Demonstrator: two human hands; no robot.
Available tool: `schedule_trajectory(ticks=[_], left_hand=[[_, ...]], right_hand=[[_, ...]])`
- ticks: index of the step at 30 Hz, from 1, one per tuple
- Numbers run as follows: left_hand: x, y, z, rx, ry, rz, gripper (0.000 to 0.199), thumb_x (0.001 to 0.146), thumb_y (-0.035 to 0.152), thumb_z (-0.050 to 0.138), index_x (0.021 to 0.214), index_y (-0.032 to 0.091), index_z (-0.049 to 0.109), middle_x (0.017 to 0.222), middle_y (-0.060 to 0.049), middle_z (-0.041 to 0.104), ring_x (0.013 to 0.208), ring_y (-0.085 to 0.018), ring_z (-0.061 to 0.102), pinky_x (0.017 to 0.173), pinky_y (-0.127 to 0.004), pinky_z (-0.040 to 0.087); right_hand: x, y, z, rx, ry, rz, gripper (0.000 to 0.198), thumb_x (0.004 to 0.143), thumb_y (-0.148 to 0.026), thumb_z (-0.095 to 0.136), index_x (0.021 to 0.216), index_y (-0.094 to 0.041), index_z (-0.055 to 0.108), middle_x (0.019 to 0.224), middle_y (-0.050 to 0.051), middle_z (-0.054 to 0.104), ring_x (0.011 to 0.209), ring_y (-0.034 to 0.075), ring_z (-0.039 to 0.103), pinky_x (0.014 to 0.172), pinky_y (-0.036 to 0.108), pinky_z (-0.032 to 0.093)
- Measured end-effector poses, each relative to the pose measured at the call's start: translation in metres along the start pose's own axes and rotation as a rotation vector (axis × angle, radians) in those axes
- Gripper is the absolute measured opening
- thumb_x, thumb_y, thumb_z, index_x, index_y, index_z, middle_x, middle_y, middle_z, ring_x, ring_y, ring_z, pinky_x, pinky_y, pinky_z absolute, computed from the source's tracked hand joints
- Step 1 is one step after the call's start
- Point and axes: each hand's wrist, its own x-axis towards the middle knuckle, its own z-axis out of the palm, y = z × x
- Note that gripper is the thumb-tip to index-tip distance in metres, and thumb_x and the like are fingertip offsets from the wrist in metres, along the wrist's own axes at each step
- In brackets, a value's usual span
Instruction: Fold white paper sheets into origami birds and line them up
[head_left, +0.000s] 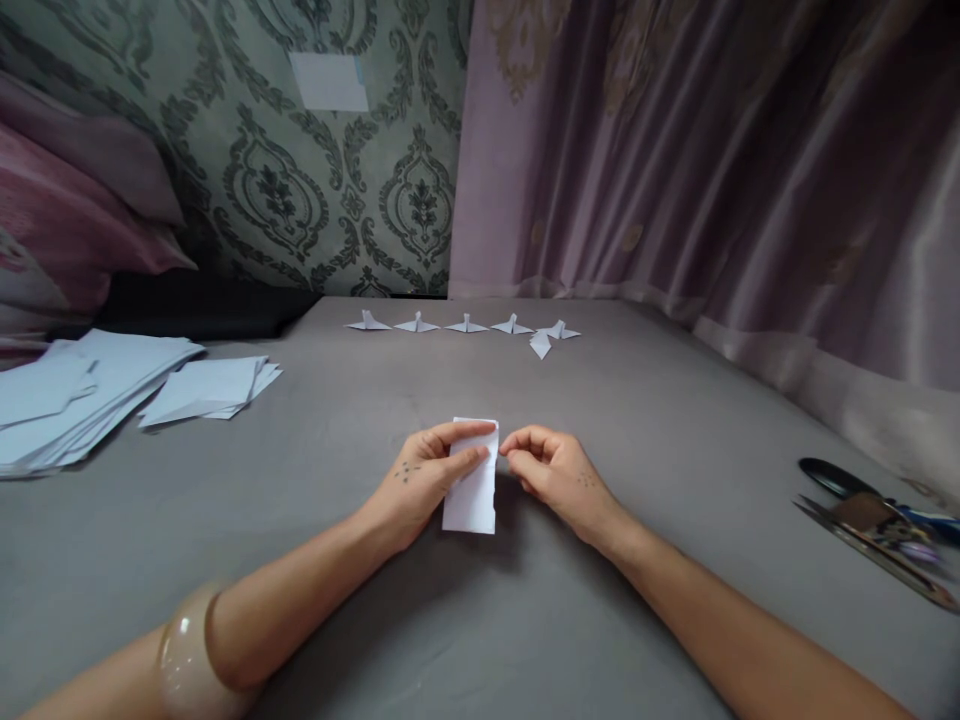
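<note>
A narrow rectangular piece of white paper (469,505) is held upright above the grey table, its right edge slightly uneven. My left hand (424,470) grips it from the left, thumb across the front and index finger along the top. Just off the paper's right edge is my right hand (551,468), thumb and index fingertip pinched together. Whether anything small is between those fingertips cannot be made out. Farther back, several folded white paper figures (466,324) with spread wings stand in a row. A small kite-shaped folded paper (540,345) lies in front of the rightmost figure.
Stacked white sheets (112,370) lie at the left, with a smaller pile of paper pieces (214,385) beside them. Scissors (862,540) and other small items lie at the right edge. A purple curtain (600,150) hangs along the back and right of the grey table (337,620).
</note>
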Motion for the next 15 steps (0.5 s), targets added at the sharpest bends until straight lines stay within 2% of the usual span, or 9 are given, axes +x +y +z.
schedule_trajectory(ticks=[5,9,15], left_hand=[[0.0002,0.0001,-0.0004,-0.012,-0.049,0.061,0.048,0.077,0.028,0.066,0.123,0.025,0.054,0.091,-0.002,0.063,0.07,-0.011,0.056,0.061,-0.022,0.043],[0.0009,-0.001,-0.0008,0.004,-0.046,0.078,0.052,0.08,0.028,0.062,0.129,0.026,0.046,0.102,-0.004,0.061,0.085,-0.015,0.057,0.069,-0.025,0.044],[0.0,0.0,-0.001,0.055,-0.05,0.076,0.053,0.082,0.03,0.059,0.132,0.026,0.042,0.101,-0.005,0.061,0.087,-0.017,0.056,0.073,-0.027,0.043]], right_hand=[[0.0006,0.0006,-0.0037,0.059,-0.055,-0.024,0.027,0.079,-0.042,0.058,0.075,-0.016,0.059,0.065,-0.003,0.052,0.05,0.006,0.04,0.046,0.022,0.028],[0.0009,0.0005,-0.0028,0.093,-0.09,-0.042,0.023,0.076,-0.04,0.062,0.075,-0.016,0.059,0.064,-0.004,0.049,0.053,0.007,0.039,0.049,0.022,0.03],[0.0003,-0.0008,-0.0037,0.072,-0.11,-0.039,0.021,0.078,-0.037,0.061,0.074,-0.016,0.062,0.066,-0.003,0.053,0.06,0.009,0.045,0.058,0.024,0.035]])
